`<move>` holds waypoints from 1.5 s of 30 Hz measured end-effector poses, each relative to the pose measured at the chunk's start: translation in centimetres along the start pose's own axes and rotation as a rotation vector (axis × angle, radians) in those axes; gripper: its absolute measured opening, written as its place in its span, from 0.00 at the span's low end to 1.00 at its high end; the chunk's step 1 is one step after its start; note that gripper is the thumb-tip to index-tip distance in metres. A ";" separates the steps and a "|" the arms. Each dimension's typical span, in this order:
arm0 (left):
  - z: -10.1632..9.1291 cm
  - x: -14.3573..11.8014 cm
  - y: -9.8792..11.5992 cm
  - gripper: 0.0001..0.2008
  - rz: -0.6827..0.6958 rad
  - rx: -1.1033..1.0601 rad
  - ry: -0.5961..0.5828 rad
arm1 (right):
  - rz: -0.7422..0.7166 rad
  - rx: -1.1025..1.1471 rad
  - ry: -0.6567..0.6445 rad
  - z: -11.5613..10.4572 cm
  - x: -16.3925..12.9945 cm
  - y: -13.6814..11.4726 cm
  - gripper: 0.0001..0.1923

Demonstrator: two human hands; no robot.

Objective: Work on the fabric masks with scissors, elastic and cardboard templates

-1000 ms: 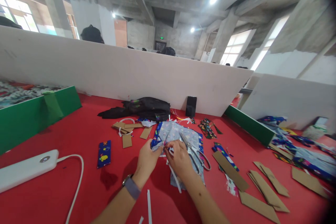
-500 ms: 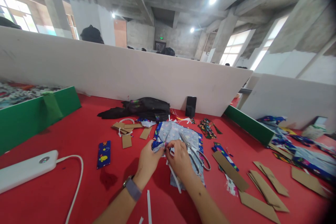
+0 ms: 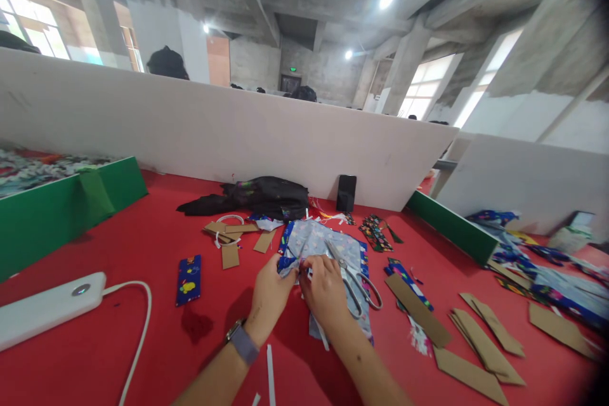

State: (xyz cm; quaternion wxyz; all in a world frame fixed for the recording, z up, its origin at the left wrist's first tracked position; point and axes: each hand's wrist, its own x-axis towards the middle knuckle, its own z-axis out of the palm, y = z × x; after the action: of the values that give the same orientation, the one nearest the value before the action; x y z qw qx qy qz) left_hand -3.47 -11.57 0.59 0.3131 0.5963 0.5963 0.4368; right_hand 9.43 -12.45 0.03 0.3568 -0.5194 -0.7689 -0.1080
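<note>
— Fabric piece [image 3: 318,242], pale printed, on red tabletop [image 3: 143,247], pinched at near edge by left hand [image 3: 269,295] and right hand [image 3: 325,290].
— Changed since before?
— Barely; both grips closed on cloth, hands slightly nearer together. Scissors [image 3: 354,279] alongside. No readable writing.

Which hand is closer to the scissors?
Right. The right hand sits just beside the scissors, nearly touching; the left hand is farther off, on the right hand's other side.
</note>
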 end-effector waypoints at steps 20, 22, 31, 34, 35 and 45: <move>0.1 0.2 -0.1 0.09 -0.017 -0.116 -0.028 | 0.088 0.110 0.018 0.5 0.1 0.4 0.07; 0.0 0.3 0.0 0.10 -0.017 -0.134 -0.026 | 0.114 0.167 0.048 0.7 0.1 0.6 0.07; -0.1 0.6 -0.6 0.13 -0.076 -0.239 -0.020 | 0.220 0.311 0.071 0.5 0.4 0.5 0.07; -0.2 0.5 -0.5 0.13 -0.088 -0.277 -0.008 | 0.251 0.338 0.085 0.2 0.5 0.4 0.07; -0.2 0.5 -0.4 0.14 -0.092 -0.297 -0.002 | 0.257 0.350 0.085 0.1 0.5 0.4 0.07; -0.7 0.3 0.2 0.15 -0.161 -0.465 0.057 | 0.368 0.505 0.104 -0.2 0.8 0.4 0.09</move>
State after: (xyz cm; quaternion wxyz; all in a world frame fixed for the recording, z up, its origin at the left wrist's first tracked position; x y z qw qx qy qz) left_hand -4.02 -11.35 1.06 0.4585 0.4464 0.5340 0.5526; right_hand 9.76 -11.80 0.62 0.5268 -0.5386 -0.6453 0.1265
